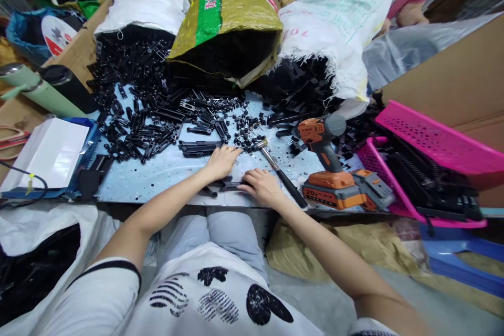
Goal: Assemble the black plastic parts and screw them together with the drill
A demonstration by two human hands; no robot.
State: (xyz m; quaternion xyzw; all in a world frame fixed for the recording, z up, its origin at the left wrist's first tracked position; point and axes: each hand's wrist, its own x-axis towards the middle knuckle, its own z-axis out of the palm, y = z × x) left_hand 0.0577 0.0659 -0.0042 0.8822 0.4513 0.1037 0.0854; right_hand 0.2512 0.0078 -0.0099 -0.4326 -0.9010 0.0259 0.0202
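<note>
My left hand [225, 161] reaches over the blue-white worktop with its fingers stretched toward a heap of small black pieces [248, 128]; nothing shows in it. My right hand [262, 187] is low over the table's front edge, its fingers closed on the end of a narrow black plastic part [227, 185]. Another small black part [210, 192] lies beside that one. Just beyond my left hand is a neat row of long black parts [200, 148]. A hammer [281, 173] with a black grip rests to the right of my right hand.
An orange-and-grey cordless drill [325, 160] stands right of the hammer, near a pink basket [429, 139] of black parts. Open sacks, one yellow-green [236, 16], line the back. Loose black parts [137, 110] cover the left. Bottles [43, 92] and white paper [49, 152] sit farther left.
</note>
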